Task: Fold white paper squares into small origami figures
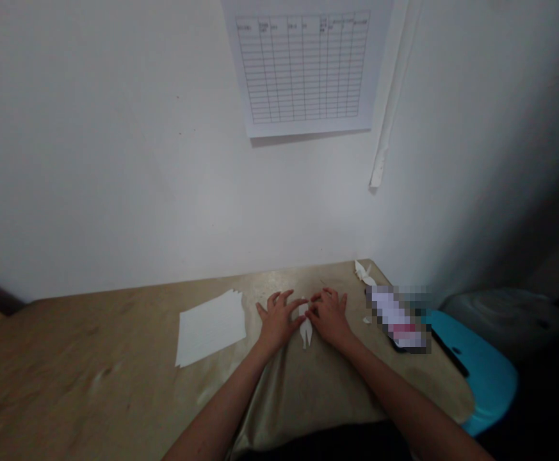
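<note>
A small white paper piece (306, 331) with two pointed legs at its near end lies between my hands. My left hand (277, 318) has its thumb and index finger at the paper's left edge, with its other fingers spread over the table. From the right, my right hand (330, 315) pinches the same piece near its upper part with thumb and forefinger. My fingertips partly hide the paper's far end. Left of my left hand lies a stack of white paper sheets (212, 330) with uneven edges.
A folded white paper shape (364, 273) sits at the table's back right corner, and a paper scrap (366, 320) lies nearer. Beside it is a pixelated phone-like object (398, 320). A blue stool (493, 378) stands beyond the tan-covered table (130, 397). A printed grid sheet (308, 77) hangs on the wall.
</note>
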A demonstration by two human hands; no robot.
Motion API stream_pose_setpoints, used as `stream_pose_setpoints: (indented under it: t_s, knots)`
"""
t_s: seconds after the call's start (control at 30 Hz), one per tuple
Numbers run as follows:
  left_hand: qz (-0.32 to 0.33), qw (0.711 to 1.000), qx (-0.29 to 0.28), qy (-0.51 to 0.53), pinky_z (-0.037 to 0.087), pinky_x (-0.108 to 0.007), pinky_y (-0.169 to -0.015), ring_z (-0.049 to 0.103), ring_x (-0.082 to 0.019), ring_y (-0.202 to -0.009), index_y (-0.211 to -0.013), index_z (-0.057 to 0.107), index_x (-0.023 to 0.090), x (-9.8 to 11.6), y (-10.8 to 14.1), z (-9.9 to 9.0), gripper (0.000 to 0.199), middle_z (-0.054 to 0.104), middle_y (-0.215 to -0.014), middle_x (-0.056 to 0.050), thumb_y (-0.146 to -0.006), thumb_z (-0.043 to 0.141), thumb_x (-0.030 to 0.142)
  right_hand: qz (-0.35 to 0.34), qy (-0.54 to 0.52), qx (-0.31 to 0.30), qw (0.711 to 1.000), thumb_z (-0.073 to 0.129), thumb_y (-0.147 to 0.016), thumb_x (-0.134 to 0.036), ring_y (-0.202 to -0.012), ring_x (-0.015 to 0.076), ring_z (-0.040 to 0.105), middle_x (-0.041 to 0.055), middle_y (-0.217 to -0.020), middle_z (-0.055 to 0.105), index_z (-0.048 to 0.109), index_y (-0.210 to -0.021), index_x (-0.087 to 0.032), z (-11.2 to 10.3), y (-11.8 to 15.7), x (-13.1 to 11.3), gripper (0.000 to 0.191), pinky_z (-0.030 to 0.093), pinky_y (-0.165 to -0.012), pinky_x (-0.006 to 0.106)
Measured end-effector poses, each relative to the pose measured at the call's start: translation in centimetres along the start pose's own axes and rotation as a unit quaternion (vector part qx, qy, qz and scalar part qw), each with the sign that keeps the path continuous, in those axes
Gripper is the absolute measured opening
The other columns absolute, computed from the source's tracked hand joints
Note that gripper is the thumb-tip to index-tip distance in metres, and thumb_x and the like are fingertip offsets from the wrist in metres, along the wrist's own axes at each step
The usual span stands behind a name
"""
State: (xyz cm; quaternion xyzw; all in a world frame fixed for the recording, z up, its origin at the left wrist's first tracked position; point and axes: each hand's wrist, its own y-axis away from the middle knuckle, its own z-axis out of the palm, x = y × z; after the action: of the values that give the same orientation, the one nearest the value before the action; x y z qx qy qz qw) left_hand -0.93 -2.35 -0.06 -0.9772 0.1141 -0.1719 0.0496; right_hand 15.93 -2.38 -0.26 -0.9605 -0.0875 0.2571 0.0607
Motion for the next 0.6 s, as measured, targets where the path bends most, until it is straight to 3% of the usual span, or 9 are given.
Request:
stream_pose_setpoints:
  t_s: [0.13, 0.6]
  knots:
    - [0.019, 0.999, -0.003, -0.029, 0.006, -0.083, -0.104, 0.027, -0.038, -0.142, -0.114, 0.065, 0.058, -0.28, 0.08, 0.22, 0.029, 0.042, -0.153, 0.006, -0.087, 0.065, 0.048, 0.007, 0.007, -0.007, 1.000, 0.054, -0.094, -0.035, -0.137, 0.0326, 0.032, 0.0091, -0.128, 0.061, 0.075, -0.092, -0.023, -0.07, 0.00, -0.14, 0.024, 0.003, -0.112, 0.070]
    - [0.027, 0.998, -0.012, -0.055, 0.004, -0.083, -0.104, 0.025, -0.038, -0.144, -0.119, 0.060, 0.062, -0.45, 0.02, 0.24, 0.031, 0.038, -0.157, 0.005, -0.089, 0.060, 0.052, 0.028, 0.019, -0.007, 0.999, 0.054, -0.093, -0.038, -0.135, 0.0314, 0.033, 0.0094, -0.128, 0.060, 0.073, -0.093, -0.022, 0.08, 0.01, -0.19, 0.025, 0.005, -0.113, 0.067]
